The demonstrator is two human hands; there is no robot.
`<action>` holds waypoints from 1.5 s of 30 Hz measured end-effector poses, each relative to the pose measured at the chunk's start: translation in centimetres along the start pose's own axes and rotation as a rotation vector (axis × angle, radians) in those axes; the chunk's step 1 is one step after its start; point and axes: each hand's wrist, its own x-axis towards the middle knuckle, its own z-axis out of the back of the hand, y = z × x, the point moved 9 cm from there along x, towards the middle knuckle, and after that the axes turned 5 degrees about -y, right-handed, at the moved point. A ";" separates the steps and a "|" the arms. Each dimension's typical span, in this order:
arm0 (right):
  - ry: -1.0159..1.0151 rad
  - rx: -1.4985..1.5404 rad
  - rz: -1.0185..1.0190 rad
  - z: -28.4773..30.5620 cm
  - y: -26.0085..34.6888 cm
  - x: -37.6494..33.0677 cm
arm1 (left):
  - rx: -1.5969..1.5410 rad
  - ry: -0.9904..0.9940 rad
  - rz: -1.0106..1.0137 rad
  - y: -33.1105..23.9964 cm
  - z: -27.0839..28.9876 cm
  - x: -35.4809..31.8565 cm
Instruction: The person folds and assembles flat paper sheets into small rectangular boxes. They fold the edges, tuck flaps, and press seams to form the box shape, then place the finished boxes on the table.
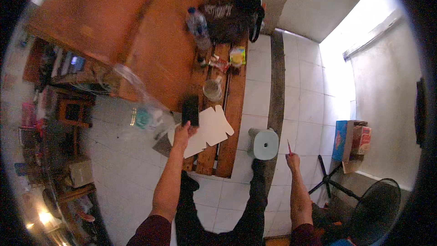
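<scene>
My left hand [183,135] is closed on the lower end of a black phone [190,110], held over the left part of the slatted wooden bench [224,161]. Under and beside that hand lies a flat cream cardboard sheet [210,131] with notched, tabbed edges. Out to the right, my right hand [293,161] pinches a thin red pencil [288,146], its tip pointing up and away from me. That hand is in the air above the tiled floor, well apart from the bench.
A glass mug [212,90], snack packets [237,57], a plastic bottle [198,23] and a dark bag [223,20] stand farther along the bench. A pale stool [264,144] is between bench and right hand. A plastic bag [146,117] hangs left; boxes [349,141] and a fan [374,212] are right.
</scene>
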 end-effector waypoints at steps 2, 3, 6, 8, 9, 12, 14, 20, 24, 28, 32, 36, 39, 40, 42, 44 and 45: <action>0.103 -0.148 0.041 -4.8 2.0 2.5 | 0.136 0.104 -0.022 0.0 -1.7 4.6; 0.036 -0.176 0.072 -6.2 1.3 4.5 | 0.189 0.112 -0.050 0.1 -2.7 6.7; -0.043 -0.238 0.276 -10.6 4.8 10.1 | 0.267 0.167 -0.063 0.3 -1.7 12.5; -0.186 -0.263 0.337 -11.5 7.7 12.8 | 0.412 0.161 -0.205 -0.9 -1.6 14.6; -0.080 -0.243 0.345 -13.4 7.2 13.1 | 0.441 0.146 -0.254 -1.5 -2.0 14.7; 0.162 -0.047 0.208 -17.7 6.0 12.9 | 0.454 0.050 -0.349 -3.2 -2.5 13.6; 0.178 0.052 0.070 -19.8 5.8 9.3 | 0.708 0.074 -0.470 -3.9 -2.7 10.9; 0.277 -0.349 0.181 -29.5 2.8 -7.8 | 0.776 0.147 -0.662 -4.3 -0.6 4.6; 0.697 -0.281 0.181 -35.7 -2.0 -13.9 | 0.731 0.240 -0.800 -3.1 3.3 1.1; 0.523 -0.243 0.091 -39.3 -2.8 -9.2 | 0.638 0.244 -0.898 -2.1 6.7 -0.5; 0.024 0.284 -0.344 -35.4 -5.5 -1.7 | 0.448 0.322 -0.981 -0.9 10.1 -1.7; -0.497 1.141 -0.587 -29.6 -3.0 2.7 | 0.366 0.339 -1.058 -1.6 14.0 -2.9; -0.801 1.510 -0.523 -21.7 0.8 4.0 | 0.422 0.367 -1.117 -2.4 14.4 -3.6; -0.860 1.596 -0.473 -18.7 2.4 3.7 | 0.440 0.371 -1.137 -2.7 14.4 -3.9; -0.898 1.732 -0.305 -13.1 6.3 1.6 | 0.485 0.364 -1.209 -2.8 14.7 -4.6; -0.775 1.640 -0.118 -7.1 14.3 -4.6 | 0.542 0.311 -1.247 -3.3 16.1 -5.5; -0.971 1.070 0.216 -1.9 19.6 -10.4 | 0.553 0.285 -1.247 -3.6 16.9 -6.1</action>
